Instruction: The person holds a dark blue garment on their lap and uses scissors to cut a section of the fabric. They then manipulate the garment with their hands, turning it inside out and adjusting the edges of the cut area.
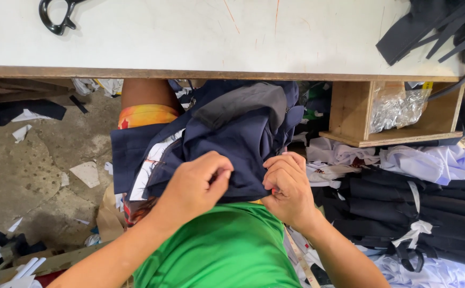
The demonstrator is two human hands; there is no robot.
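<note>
A: What's in hand here?

B: A navy garment (227,144), bunched in the person's lap just below the edge of the desk (189,32). The left hand (197,184) is closed on a fold of the cloth near its lower edge, thumb and fingers pinching it. The right hand (288,189) is curled tight on the same edge just beside it, knuckles up.

A: So both hands are holding the cloth?

B: Yes, both grip the near hem, close together, with a short stretch of fabric between them. A grey lining patch (243,104) shows on top of the bundle, so I judge the piece is being turned or sorted out by its edge, not yet laid flat.

A: What would the next move call for?

B: As I read it, keeping both pinches firm while the fold is drawn apart or flipped; the cloth is thick and doubled over, so a loose hold could let a layer slip. The knee under the bundle is all that supports it.

A: Anything near?

B: Black scissors (56,16) lie on the desk at the far left, well apart from the hands. A stack of dark garments (403,208) tied with white strip sits to the right, and a tape measure (301,261) hangs by the green shirt (227,250)
</note>
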